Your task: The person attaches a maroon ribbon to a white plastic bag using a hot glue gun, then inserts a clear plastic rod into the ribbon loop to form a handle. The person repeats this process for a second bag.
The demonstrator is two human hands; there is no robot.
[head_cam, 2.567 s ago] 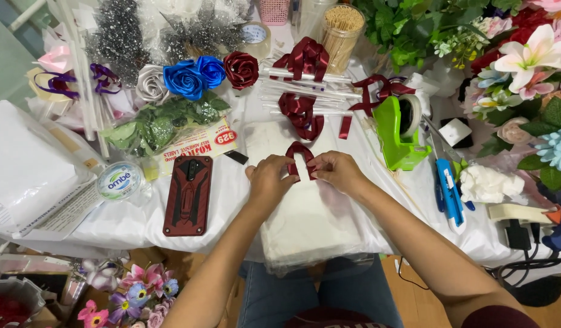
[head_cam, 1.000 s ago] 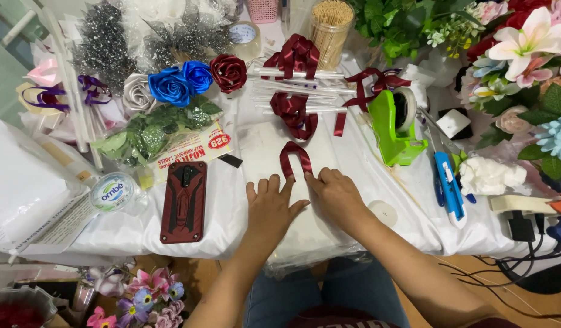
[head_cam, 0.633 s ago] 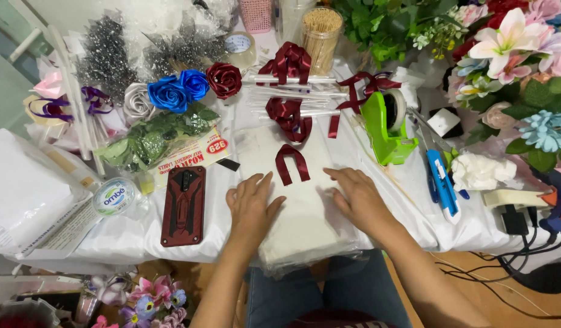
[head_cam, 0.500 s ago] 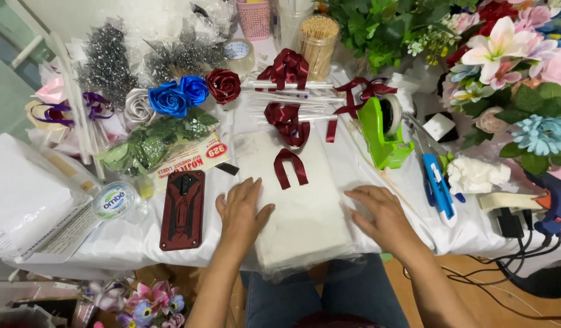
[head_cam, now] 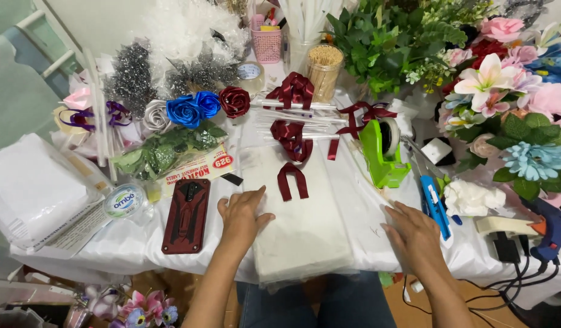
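Burgundy ribbon loop lies folded in an arch on the clear plastic-wrapped stack, just beyond the left fingertips and touched by neither hand. Left hand is flat on the near left edge of that stack, fingers spread and relaxed, gripping nothing. Right hand rests palm-down on the white tablecloth, well right of the stack, fingers loose and empty too. Just past the right fingers sits a blue box cutter, with a green tape dispenser further out. Left of the left hand lies a dark red phone case. More burgundy bows lie beyond the loop on what look like white sticks, though they blur together there.
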